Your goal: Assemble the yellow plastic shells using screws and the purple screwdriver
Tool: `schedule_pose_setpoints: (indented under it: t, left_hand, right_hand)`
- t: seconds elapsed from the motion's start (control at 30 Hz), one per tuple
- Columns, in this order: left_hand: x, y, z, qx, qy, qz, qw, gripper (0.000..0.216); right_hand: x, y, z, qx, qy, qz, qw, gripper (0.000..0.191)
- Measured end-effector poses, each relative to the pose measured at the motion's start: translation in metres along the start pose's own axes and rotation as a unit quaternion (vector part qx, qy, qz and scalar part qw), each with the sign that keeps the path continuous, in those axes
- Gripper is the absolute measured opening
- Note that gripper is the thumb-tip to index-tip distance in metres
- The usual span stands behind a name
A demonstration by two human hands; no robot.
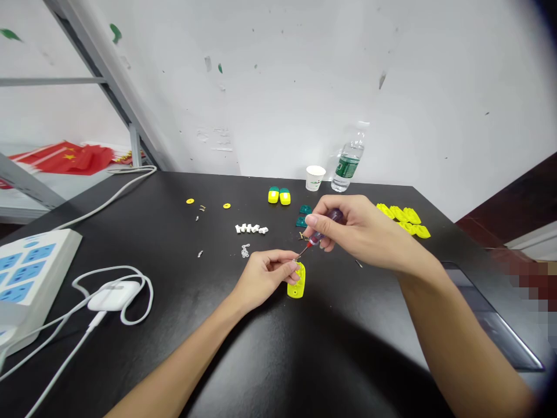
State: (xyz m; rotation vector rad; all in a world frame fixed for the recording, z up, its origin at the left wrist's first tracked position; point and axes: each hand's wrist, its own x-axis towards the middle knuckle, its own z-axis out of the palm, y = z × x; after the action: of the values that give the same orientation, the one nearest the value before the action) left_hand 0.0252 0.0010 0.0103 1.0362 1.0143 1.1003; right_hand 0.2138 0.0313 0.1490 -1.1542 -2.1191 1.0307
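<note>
The left hand (265,276) sits just below the middle of the frame, its fingers closed on the top of a yellow plastic casing (296,287), which rests on the table with its lower end showing a round hole. The right hand (359,232) is above and to the right of it, with the thumb and fingertips (310,220) pinching a small screwdriver (335,216) that has a dark purple handle and a red collar. The thin shaft slants down and left, its tip at or just beside the upper part of the casing; the fingers hide the exact contact. A black table (348,331) fills the lower frame. Beyond the hands lie two yellow-and-green pieces (279,196), two small teal parts (303,215), a row of small white pieces (251,229), two yellow discs (208,203) and a few tiny metal bits (200,253). A heap of yellow shells (402,219) lies toward the right. A paper cup (315,177) and a water bottle (348,162) stand at the far edge. At the left are a power strip (30,273) and a white charger (114,296) with its cable (130,284). Red flags (65,158) lie at the upper left.
</note>
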Motion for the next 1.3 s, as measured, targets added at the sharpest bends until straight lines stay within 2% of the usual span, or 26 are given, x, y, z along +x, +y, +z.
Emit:
schedule_pose_setpoints:
  t: [0.6,0.83,1.3]
  left_hand:
    - [-0.0004,0.0039,0.0033,-0.036,0.026,-0.026,0.999,0.044]
    - [-0.0015,0.004,0.0015,-0.051,-0.001,-0.018,0.999,0.039]
    - [-0.0026,0.0,0.0035,-0.072,-0.013,-0.045,0.996,0.032]
  right_hand:
    - [0.0032,0.0081,0.0058,-0.014,0.004,-0.026,1.0,0.028]
    - [0.0041,0.0072,0.0055,0.006,0.003,-0.026,1.0,0.027]
    - [0.0042,0.0075,0.0048,-0.01,-0.006,-0.018,1.0,0.03]
